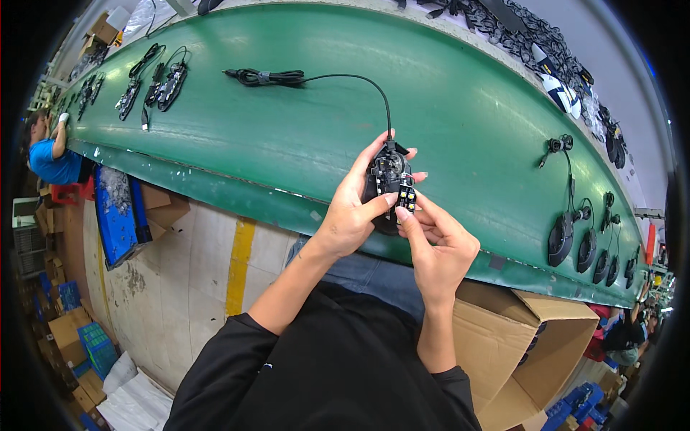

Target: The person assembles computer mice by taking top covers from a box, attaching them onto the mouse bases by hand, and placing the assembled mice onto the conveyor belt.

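Note:
My left hand (pixel 350 210) is closed round a black computer mouse (pixel 387 169) whose top is off, so its inner parts show. From its front end a black cable (pixel 356 77) runs up and leftward to a tied coil (pixel 269 77) lying on the green belt. My right hand (pixel 440 241) pinches a small black circuit board (pixel 407 197) with yellowish-white square parts. That board is against the right side of the mouse, and thin wires show beside it. Fingers of both hands hide part of the mouse body.
The green conveyor belt (pixel 302 144) curves across the view. Opened mice with cables (pixel 171 86) lie at its far left, closed black mice (pixel 561 238) at the right. A cardboard box (pixel 489 345) stands below on my right, a blue bin (pixel 118 215) on the left. Another person (pixel 54 154) works far left.

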